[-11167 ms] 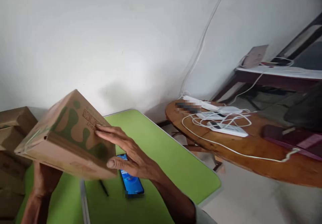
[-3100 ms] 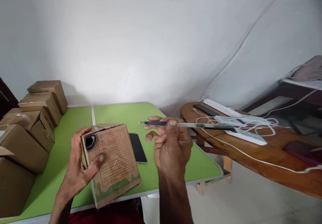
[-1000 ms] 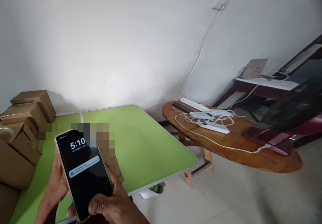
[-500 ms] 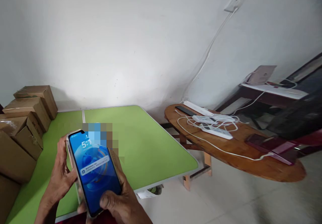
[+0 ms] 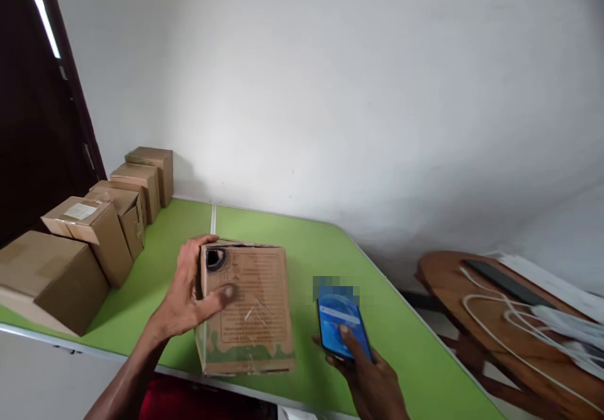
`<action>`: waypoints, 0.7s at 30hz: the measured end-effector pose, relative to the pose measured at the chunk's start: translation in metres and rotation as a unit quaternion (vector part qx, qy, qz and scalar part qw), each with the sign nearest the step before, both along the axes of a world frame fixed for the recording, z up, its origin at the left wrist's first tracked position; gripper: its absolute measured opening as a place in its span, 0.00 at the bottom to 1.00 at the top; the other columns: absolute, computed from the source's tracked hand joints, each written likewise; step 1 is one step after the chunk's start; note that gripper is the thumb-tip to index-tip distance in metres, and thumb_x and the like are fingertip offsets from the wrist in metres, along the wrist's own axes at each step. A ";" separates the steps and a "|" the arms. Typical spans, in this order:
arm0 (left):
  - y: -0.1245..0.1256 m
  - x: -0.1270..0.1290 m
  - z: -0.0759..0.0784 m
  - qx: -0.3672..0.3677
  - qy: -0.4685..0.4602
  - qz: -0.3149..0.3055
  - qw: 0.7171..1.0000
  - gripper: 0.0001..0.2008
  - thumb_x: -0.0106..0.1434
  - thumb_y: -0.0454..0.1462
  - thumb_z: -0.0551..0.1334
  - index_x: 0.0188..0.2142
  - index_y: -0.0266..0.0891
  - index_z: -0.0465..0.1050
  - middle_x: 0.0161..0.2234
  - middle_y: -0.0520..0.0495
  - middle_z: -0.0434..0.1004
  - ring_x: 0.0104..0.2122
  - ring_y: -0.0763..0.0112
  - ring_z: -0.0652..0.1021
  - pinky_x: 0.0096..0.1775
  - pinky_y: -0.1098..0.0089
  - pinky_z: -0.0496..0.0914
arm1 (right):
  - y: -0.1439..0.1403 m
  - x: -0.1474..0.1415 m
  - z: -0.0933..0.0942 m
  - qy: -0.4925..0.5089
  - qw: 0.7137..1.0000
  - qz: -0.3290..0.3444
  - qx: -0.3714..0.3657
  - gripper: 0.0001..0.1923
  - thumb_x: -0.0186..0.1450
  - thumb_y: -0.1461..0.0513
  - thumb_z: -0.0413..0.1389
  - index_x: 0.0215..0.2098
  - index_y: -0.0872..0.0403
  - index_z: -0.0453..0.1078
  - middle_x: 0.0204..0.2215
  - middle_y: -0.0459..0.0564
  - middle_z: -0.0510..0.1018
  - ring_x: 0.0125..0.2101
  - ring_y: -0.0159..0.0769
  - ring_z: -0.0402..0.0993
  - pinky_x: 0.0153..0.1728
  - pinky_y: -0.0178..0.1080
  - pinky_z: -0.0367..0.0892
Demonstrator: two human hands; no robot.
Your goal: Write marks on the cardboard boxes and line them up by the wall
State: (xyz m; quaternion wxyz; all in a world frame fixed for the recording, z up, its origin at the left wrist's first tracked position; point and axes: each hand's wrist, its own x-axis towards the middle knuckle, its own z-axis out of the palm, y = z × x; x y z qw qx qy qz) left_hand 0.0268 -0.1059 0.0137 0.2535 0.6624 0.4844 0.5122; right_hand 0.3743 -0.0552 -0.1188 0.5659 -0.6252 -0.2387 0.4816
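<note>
This looks like a plain room in a home used for packing small parcels, not a proper warehouse or shop. A green folding table (image 5: 292, 244) stands against a bare white plastered wall (image 5: 330, 93), and a row of sealed brown cardboard boxes (image 5: 99, 225) lines its left side, one of them bearing a white label. To the right a low round wooden table (image 5: 453, 281) of the living-room kind carries white charging cables (image 5: 500, 329), a white power strip (image 5: 552, 281) and a dark remote control (image 5: 495, 278). A dark wooden door frame (image 5: 66, 74) rises at the left edge. The furniture is domestic and mismatched.
</note>
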 end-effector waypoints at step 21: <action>0.005 -0.008 -0.002 -0.023 -0.035 0.051 0.998 0.40 0.70 0.60 0.70 0.73 0.47 0.66 0.72 0.34 0.70 0.71 0.39 0.72 0.72 0.37 0.66 | 0.013 0.008 -0.013 -0.455 0.875 0.117 -0.120 0.14 0.70 0.50 0.60 0.37 0.51 0.79 0.38 0.63 0.90 0.43 0.60 0.89 0.45 0.50 0.77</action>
